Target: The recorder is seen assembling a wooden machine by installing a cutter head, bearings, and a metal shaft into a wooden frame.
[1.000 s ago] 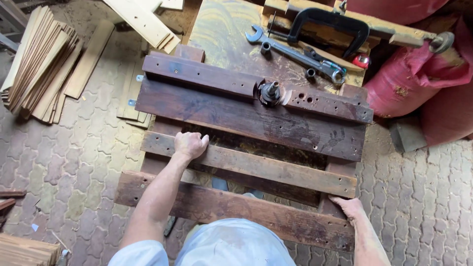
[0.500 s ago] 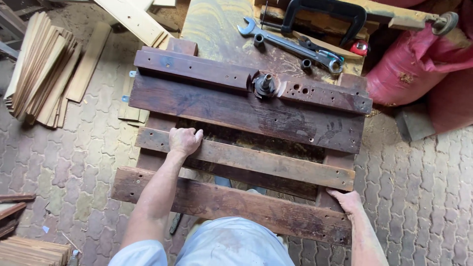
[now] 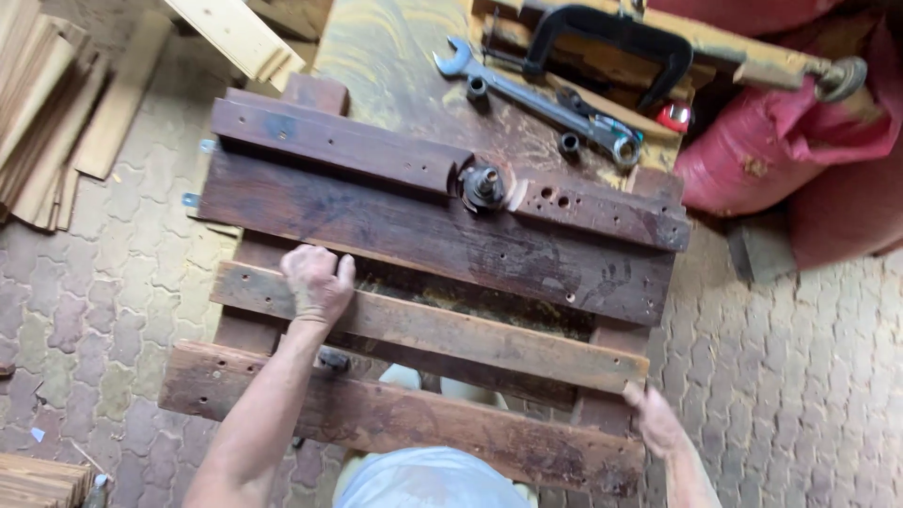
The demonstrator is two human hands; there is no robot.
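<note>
left hand (image 3: 317, 282) fingers clamped on the wooden slat (image 3: 428, 325); right hand (image 3: 656, 420) grips the slat's far end, fingers hidden; wrench (image 3: 536, 99) beyond.

Access around the slatted wooden frame

Open gaps between the slats (image 3: 442, 334) admit fingers; wrench (image 3: 536, 94) and black clamp (image 3: 611, 38) crowd the far bench; paved floor (image 3: 103, 282) leftward lies open.

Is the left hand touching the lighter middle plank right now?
Touching. The head view shows the left hand lying on the lighter middle plank, its fingers curled over the plank's far edge with no gap showing.
</note>
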